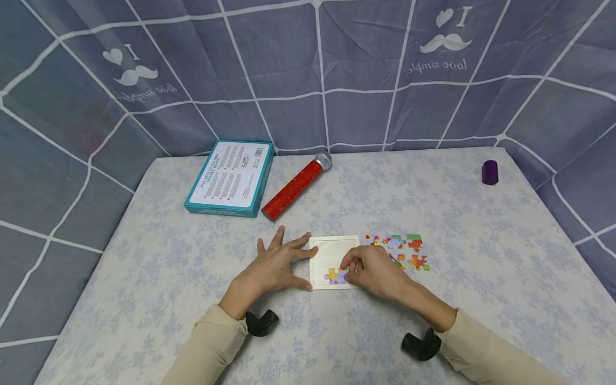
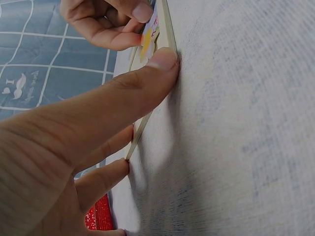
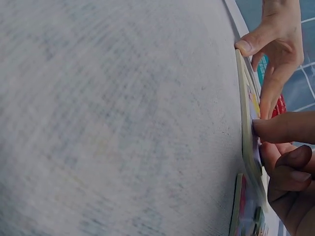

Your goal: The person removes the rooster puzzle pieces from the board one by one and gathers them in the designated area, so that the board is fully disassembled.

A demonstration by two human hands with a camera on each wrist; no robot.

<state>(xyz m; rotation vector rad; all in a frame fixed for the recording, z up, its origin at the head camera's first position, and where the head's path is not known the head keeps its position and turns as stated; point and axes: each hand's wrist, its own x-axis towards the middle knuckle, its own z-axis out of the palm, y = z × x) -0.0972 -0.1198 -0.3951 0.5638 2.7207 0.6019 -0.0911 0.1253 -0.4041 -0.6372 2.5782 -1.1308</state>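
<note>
A pale square puzzle tray [image 1: 334,238] lies on the table between the hands. Joined jigsaw pieces [image 1: 332,276], yellow and lilac, sit along its near side. My left hand [image 1: 273,269] is spread at the tray's left side; its thumb [image 2: 162,60] touches the near corner and other fingertips touch the left rim. Over the tray's right half, my right hand [image 1: 378,271] has curled fingers, with thumb and forefinger pinching a lilac puzzle piece [image 3: 255,142] low in the tray. The fingers mostly hide that piece. Loose colourful puzzle pieces [image 1: 416,261] lie just right of the tray, partly behind the right hand.
Beyond the left hand lie a teal-edged box [image 1: 228,174] and a red glittery microphone [image 1: 294,188]. A small purple cylinder [image 1: 490,172] stands near the table's far right corner. Grey-blue cloth [image 1: 289,69] with white lines hangs behind the table.
</note>
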